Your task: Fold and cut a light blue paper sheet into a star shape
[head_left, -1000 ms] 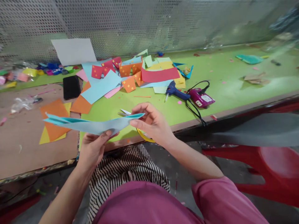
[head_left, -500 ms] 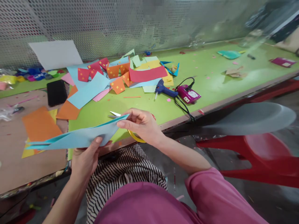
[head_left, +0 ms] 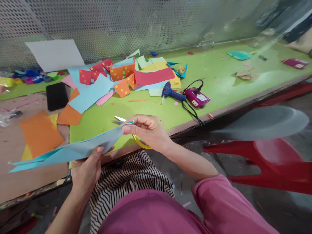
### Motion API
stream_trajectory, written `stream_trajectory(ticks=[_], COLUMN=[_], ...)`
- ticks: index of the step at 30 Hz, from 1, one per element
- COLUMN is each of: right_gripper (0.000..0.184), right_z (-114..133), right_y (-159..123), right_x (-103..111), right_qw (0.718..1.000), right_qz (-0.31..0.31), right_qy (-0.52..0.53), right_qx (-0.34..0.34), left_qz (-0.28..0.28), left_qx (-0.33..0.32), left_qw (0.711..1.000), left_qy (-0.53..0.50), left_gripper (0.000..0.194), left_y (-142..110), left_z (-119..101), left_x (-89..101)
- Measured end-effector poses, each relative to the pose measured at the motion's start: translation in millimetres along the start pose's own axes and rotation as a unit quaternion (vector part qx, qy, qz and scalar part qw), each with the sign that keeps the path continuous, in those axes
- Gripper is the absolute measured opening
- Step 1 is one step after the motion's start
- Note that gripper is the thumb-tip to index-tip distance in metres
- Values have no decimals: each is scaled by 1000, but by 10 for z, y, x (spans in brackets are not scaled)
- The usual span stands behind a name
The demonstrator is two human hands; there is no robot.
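A long folded strip of light blue paper (head_left: 73, 151) stretches from the lower left up to the middle of the view. My left hand (head_left: 86, 170) grips it from below near its middle, thumb on top. My right hand (head_left: 146, 130) pinches the strip's right tip between thumb and fingers. The same hand carries scissors with yellow handles (head_left: 138, 141); their blades (head_left: 119, 119) poke out just beyond the paper tip. Both hands hover over the near edge of the green table (head_left: 219, 87).
A pile of coloured paper pieces (head_left: 117, 79) covers the table's middle. A blue glue gun (head_left: 172, 93) with a magenta plug box (head_left: 197, 97) lies to the right. A black block (head_left: 56, 96) and orange sheet (head_left: 40, 133) sit left. A red plastic chair (head_left: 268, 159) stands right.
The blue strip's left end has dropped lower and further left. The view shifted rightward, so the table things sit more to the left. Both hands keep their grip.
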State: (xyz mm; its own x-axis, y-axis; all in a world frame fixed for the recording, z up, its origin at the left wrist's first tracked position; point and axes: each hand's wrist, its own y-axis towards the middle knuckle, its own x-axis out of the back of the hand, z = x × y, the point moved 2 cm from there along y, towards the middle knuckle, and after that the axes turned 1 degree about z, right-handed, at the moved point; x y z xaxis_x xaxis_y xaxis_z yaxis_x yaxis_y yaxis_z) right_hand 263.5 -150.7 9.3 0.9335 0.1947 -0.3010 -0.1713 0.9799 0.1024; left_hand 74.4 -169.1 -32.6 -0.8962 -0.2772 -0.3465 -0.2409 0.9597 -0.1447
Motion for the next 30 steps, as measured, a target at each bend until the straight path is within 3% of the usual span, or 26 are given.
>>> stream_trajectory(ticks=[6,16,21,30], right_gripper=[22,29,31,32], right_z=[48,-9,34,-22], right_y=[-9,-19,-58,-55], right_x=[-6,27,26,176], right_qw=[999,999,1000,990], right_qz=[33,-9,-3,-99], right_qy=[12,45,1,-84], right_qx=[2,-6,-1,57], left_qz=[-14,-8,3,-18], left_qx=[10,20,15,-66], left_qw=[1000,1000,1000,997], left_qy=[-15,-2,-1,-41], left_gripper=[49,53,49,39], left_y=[0,-7,-2,99], left_z=[-34,14,34,-119], left_x=[21,117,103,75])
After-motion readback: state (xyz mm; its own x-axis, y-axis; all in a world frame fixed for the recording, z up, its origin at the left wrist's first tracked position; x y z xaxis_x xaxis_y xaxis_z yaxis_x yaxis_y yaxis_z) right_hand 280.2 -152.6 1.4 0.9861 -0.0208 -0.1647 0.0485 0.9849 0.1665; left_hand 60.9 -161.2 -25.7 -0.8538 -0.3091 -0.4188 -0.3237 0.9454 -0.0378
